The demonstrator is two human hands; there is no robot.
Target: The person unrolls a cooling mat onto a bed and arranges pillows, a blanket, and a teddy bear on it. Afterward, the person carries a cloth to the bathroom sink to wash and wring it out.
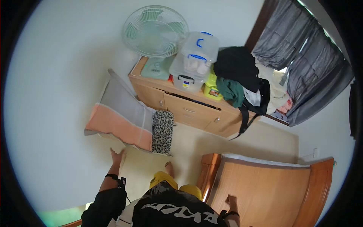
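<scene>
My left hand (pixel 118 154) is low on the left with thumb and fingers apart, holding nothing. Just beyond it stands a grey and orange fabric cover (pixel 121 126), draped over something I cannot make out; a small gap seems to part hand and cloth. A black-and-white speckled cloth (pixel 162 131) hangs at the cover's right side. My right hand (pixel 231 199) is in front of the wooden-looking bed surface (pixel 264 189), its fingers curled in with nothing visible in them. Whether it touches the bed I cannot tell.
A wooden cabinet (pixel 181 108) lines the wall, one drawer slightly out. On it stand a fan (pixel 155 36), clear plastic boxes (pixel 194 64), a yellow-green container (pixel 213 89) and piled dark clothes (pixel 238 66) with a hanging strap. Grey curtains (pixel 317 72) cover the window.
</scene>
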